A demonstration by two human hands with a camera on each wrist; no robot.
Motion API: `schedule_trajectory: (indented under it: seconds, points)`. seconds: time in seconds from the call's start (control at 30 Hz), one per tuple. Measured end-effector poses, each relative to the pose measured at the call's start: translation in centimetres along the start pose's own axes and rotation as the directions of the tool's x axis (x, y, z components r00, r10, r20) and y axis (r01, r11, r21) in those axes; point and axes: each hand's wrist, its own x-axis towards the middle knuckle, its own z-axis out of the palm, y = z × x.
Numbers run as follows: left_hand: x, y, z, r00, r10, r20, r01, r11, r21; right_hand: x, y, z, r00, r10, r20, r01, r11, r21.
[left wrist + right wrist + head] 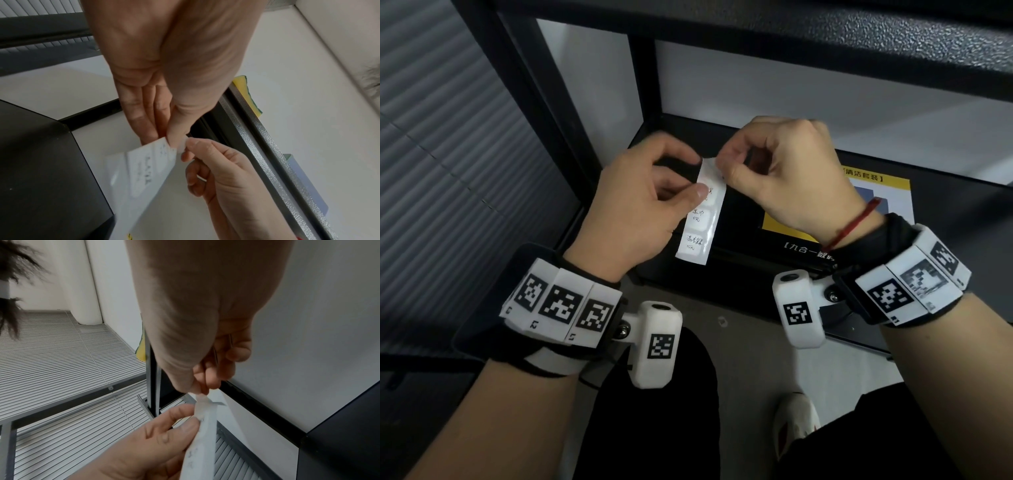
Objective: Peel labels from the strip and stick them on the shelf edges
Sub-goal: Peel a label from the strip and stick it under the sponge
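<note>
A white backing strip point(700, 233) with several handwritten labels hangs upright in front of the black shelf unit. My left hand point(700, 176) pinches the strip's upper part, thumb on the front and fingers behind. My right hand point(722, 166) pinches the top label point(709, 168) at the strip's upper end between thumb and forefinger. In the left wrist view the strip point(141, 172) fans out below my left thumb, and the right fingertips point(188, 144) hold a small lifted white corner. In the right wrist view that corner point(202, 400) curls away from the strip point(203, 434). The dark textured shelf edge point(825, 44) runs above both hands.
A black box with a yellow printed panel point(835, 205) sits on the lower shelf behind my hands. Grey blinds point(448, 137) fill the left side. A yellow sponge point(248, 91) lies on an upper shelf. On the floor are a small paper scrap point(722, 321) and my shoe point(794, 421).
</note>
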Motion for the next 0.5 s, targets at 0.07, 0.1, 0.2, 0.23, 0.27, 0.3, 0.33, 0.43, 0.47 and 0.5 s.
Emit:
schedule_trajectory:
  seconds: [0.07, 0.1, 0.2, 0.23, 0.27, 0.3, 0.33, 0.43, 0.47, 0.5]
  points:
    - [0.0, -0.3, -0.1, 0.999, -0.012, -0.031, 0.011, 1.0, -0.024, 0.1, 0.2, -0.1, 0.997, 0.023, -0.07, -0.023, 1.0, 0.002]
    - [0.1, -0.4, -0.1, 0.999, -0.016, -0.046, 0.014, 0.999, -0.032, 0.1, 0.3, -0.2, 0.995, 0.029, -0.099, -0.029, 1.0, 0.004]
    - [0.5, -0.6, 0.1, 0.998, -0.035, -0.055, 0.031, 0.997, -0.068, 0.0, 0.0, -0.3, 0.989, -0.006, -0.15, 0.004, 1.0, -0.013]
    - [0.6, -0.6, 0.3, 0.998, -0.049, -0.037, 0.045, 0.994, -0.096, 0.0, -0.2, -0.2, 0.987, -0.033, -0.159, 0.029, 0.999, -0.032]
    - [0.6, -0.5, 0.4, 0.998, -0.065, -0.014, 0.063, 0.989, -0.134, -0.1, -0.5, 0.0, 0.984, -0.064, -0.168, 0.056, 0.997, -0.056]
    - [0.7, -0.4, 0.5, 0.997, -0.078, 0.008, 0.078, 0.982, -0.171, -0.2, -0.6, 0.1, 0.98, -0.096, -0.177, 0.082, 0.993, -0.081]
    - [0.7, -0.3, 0.5, 0.996, -0.084, 0.024, 0.087, 0.975, -0.203, -0.3, -0.7, 0.3, 0.975, -0.126, -0.185, 0.107, 0.988, -0.108]
    - [0.8, -0.2, 0.6, 0.995, -0.091, 0.038, 0.098, 0.958, -0.268, -0.5, -0.9, 0.6, 0.963, -0.21, -0.167, 0.181, 0.968, -0.172]
    - [0.8, -0.2, 0.7, 0.995, -0.094, 0.043, 0.102, 0.953, -0.286, -0.5, -0.9, 0.7, 0.963, -0.23, -0.144, 0.203, 0.963, -0.179]
    - [0.9, -0.3, 0.7, 0.994, -0.094, 0.049, 0.105, 0.949, -0.299, -0.6, -0.8, 0.7, 0.963, -0.244, -0.119, 0.22, 0.958, -0.181]
